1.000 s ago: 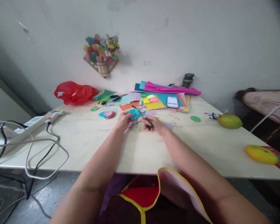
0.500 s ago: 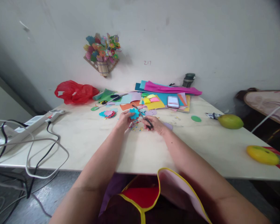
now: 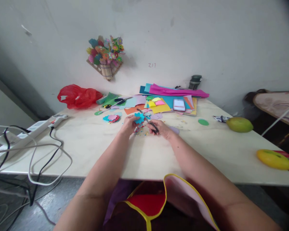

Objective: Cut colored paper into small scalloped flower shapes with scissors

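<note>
My left hand (image 3: 129, 124) pinches a blue paper flower (image 3: 139, 118) with scalloped edges near the middle of the table. In my right hand (image 3: 160, 128) is a pair of dark-handled scissors (image 3: 154, 127), its blades pointing up and left beside the flower's right edge. Whether the blades touch the paper I cannot tell. Small coloured paper scraps (image 3: 141, 131) lie under both hands. To the left of my left hand sits a pile of cut paper flowers (image 3: 112, 118) in pink, blue and red. A pale purple paper piece (image 3: 174, 130) is partly behind my right hand.
Coloured sheets (image 3: 167, 106), a phone (image 3: 179, 105) and a second pair of scissors (image 3: 120, 100) lie at the back. A red plastic bag (image 3: 79, 97) is at back left, a power strip (image 3: 21, 138) with cables at left. Two mangoes (image 3: 239, 124) are at right.
The blue flower has turned slightly in my left hand and shows more of its face. My right hand and the scissors have barely moved. The whole view has shifted a little.
</note>
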`<state>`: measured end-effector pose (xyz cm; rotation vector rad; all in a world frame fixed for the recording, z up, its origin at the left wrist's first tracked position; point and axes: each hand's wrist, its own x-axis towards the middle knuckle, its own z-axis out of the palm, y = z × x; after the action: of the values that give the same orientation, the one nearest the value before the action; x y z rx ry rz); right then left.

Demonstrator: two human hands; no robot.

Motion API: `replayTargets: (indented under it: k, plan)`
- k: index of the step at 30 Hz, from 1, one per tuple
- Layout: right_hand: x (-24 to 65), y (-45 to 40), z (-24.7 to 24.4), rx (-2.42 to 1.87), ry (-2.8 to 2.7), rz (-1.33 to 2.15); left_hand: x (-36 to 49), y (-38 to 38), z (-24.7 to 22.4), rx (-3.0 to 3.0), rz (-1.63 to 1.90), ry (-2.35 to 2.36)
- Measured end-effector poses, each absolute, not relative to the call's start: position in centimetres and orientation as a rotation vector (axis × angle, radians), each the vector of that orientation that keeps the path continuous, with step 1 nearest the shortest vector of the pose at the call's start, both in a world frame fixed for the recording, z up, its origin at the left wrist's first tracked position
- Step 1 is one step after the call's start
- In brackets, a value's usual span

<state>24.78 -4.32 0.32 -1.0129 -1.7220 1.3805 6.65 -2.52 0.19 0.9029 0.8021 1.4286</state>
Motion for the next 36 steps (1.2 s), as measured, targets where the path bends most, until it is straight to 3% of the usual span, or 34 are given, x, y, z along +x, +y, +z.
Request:
replayTargets:
  k: [36]
  plan:
    - [24.88,-4.09,0.27,-0.992,-1.756,1.390,6.94,-2.60,0.29,0.888,1.480,0.801]
